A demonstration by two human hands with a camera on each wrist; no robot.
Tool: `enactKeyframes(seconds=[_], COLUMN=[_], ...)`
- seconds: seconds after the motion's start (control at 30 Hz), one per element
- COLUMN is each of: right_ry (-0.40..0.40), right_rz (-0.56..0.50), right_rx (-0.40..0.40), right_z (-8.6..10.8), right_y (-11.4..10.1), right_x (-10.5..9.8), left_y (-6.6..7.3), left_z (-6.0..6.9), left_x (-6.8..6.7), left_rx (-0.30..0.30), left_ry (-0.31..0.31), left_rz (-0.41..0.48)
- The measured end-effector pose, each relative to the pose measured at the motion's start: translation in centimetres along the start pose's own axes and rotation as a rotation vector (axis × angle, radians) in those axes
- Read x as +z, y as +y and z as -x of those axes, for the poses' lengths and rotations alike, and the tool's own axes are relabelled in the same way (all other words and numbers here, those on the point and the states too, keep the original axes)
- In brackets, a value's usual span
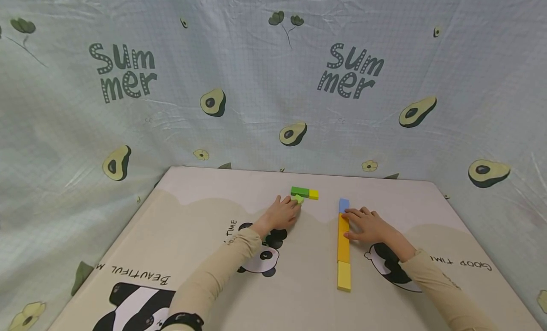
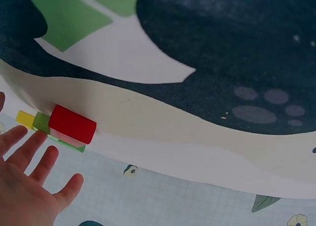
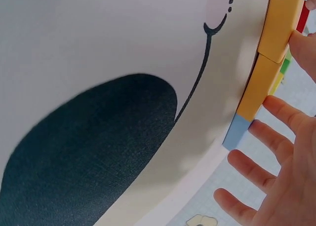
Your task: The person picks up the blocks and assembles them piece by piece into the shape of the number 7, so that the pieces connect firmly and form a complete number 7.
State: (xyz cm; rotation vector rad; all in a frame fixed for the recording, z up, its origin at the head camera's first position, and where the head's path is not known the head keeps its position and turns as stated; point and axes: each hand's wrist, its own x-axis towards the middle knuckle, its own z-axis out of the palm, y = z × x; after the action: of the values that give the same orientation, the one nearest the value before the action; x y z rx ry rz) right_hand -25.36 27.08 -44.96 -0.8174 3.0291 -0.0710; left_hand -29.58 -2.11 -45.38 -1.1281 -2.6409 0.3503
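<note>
My left hand (image 1: 284, 214) is at the light green block (image 1: 297, 198), its fingers extended; whether they touch it I cannot tell. Behind that lie a green block (image 1: 300, 192) and a small yellow block (image 1: 314, 194). The left wrist view also has a red block (image 2: 73, 125) beyond the spread fingers, hidden from above. My right hand (image 1: 371, 226) rests its spread fingers along the right side of a straight row: a blue block (image 1: 344, 206) at the far end, orange blocks (image 1: 344, 238) in the middle, a pale yellow block (image 1: 344, 276) nearest me.
The blocks lie on a pale table (image 1: 299, 302) printed with pandas and lettering. A curtain (image 1: 256, 60) with avocados and "summer" lettering hangs behind the table's far edge and along both sides. A dark band (image 1: 183, 320) circles the left sleeve.
</note>
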Motion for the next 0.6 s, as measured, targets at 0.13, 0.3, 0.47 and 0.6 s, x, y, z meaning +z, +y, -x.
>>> enactKeyframes(seconds=[0.13,0.3,0.47,0.6], right_ry=[-0.002,-0.009,-0.002,0.002], right_rz=[-0.007,-0.007,-0.011,-0.013], right_rx=[0.000,0.006,0.007,0.006], right_z=[0.04,0.07,0.07,0.10], right_y=[-0.04,-0.07,-0.11,-0.04], right_x=[-0.12,-0.22,-0.16,-0.12], left_y=[-0.16,-0.41,-0.55,-0.64], left_z=[-0.30,-0.49,-0.64,-0.67], left_x=[0.06,0.27,0.49,0.50], left_rx=[-0.016,-0.026,-0.044,-0.076], left_ry=[-0.021,-0.004,0.004,-0.027], left_rz=[0.035,0.072,0.086,0.117])
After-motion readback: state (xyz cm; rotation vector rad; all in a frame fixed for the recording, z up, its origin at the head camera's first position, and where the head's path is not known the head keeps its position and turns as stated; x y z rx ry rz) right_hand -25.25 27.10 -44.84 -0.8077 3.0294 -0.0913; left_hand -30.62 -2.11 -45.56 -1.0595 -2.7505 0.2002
